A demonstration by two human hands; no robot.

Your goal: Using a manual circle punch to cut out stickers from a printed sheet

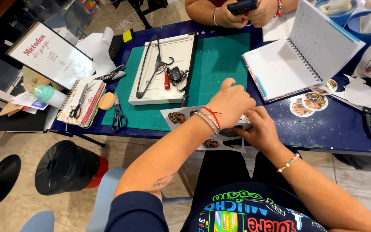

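On the far left I see a framed white sign point(52, 53) leaning at the table's corner, with a mint-capped bottle point(48, 95) lying below it. Beside that, black-handled scissors point(79, 103) rest on a spiral notebook point(92, 107), and a second pair of scissors point(118, 116) lies on the left edge of the green cutting mat point(220, 60). A white paper trimmer point(164, 71) sits on the mat, carrying a black clothes hanger point(151, 64) and a bunch of keys point(173, 76).

At the mat's near edge my left hand point(230, 103) is curled down over a sticker sheet point(177, 117) that hangs over the blue table point(344, 129) rim. My right hand point(260, 129) sits just beside and partly under it, fingers closed on a dark, flat object that I cannot make out, held against the sheet. The two hands are touching, working together on the sheet; printed round designs show on it to the left of my wrist.

Further right, an open spiral planner point(305, 56) lies on the table, with cut round stickers point(312, 102) just below it. At the top, another person's hands point(241, 15) hold a dark phone point(242, 6).
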